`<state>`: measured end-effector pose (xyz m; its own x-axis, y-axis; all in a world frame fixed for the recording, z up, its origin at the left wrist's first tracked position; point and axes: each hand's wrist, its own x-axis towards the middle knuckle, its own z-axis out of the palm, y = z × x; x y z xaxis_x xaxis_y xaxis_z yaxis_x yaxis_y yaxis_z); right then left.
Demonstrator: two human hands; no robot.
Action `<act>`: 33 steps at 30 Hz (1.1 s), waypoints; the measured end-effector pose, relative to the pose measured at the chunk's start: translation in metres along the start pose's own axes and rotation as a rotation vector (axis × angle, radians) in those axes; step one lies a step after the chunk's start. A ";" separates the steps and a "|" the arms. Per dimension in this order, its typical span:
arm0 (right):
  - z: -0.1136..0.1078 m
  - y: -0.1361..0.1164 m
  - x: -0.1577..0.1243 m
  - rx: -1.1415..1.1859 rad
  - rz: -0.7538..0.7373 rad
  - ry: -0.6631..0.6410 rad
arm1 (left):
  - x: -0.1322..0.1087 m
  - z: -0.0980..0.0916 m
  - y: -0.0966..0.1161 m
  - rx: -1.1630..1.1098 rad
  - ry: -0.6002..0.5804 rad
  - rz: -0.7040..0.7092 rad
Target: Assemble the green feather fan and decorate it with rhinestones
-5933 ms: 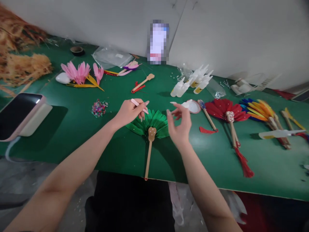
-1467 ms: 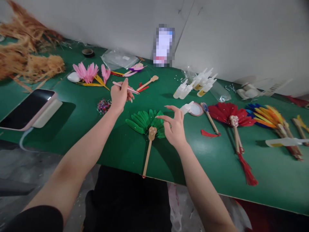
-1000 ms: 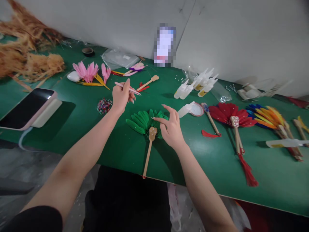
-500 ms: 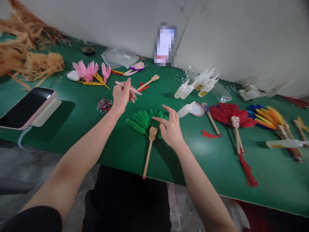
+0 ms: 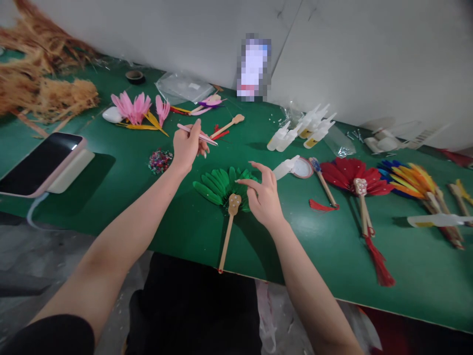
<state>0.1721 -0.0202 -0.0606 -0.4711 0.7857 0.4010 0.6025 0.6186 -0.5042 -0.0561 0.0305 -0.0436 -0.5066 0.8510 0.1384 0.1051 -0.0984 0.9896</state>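
My left hand [image 5: 187, 146] is closed around pink tweezers [image 5: 202, 136], whose tips point right above the table. Below them lies a green feather fan [image 5: 211, 188] with a wooden handle [image 5: 226, 239]; small pale beads dot its wooden head [image 5: 234, 202]. Over the right part of the feathers hovers my right hand [image 5: 265, 196], its thumb and fingers apart and nothing visible in them. Whether its fingertips touch the feathers I cannot tell. A pile of colourful sequins or beads [image 5: 160, 161] lies to the left of my left hand.
White glue bottles [image 5: 284, 135] stand behind a round dish [image 5: 302, 167]. A red feather fan [image 5: 342, 177] and orange and blue feathers [image 5: 412, 180] lie at right. Pink feathers [image 5: 135, 108] are at back left, near a phone [image 5: 40, 160] on a stand. A blurred screen [image 5: 253, 69] leans on the wall.
My right hand has shifted very slightly to the right over the fan. My left hand still holds the tweezers in almost the same place.
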 end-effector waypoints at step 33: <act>0.007 0.000 0.000 0.021 0.047 -0.040 | -0.036 0.015 0.015 0.414 -0.725 0.045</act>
<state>0.1673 -0.0202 -0.0661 -0.4684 0.8129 0.3460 0.6110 0.5809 -0.5377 -0.0233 0.0057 -0.0345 0.1665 0.9858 -0.0222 0.4899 -0.0632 0.8695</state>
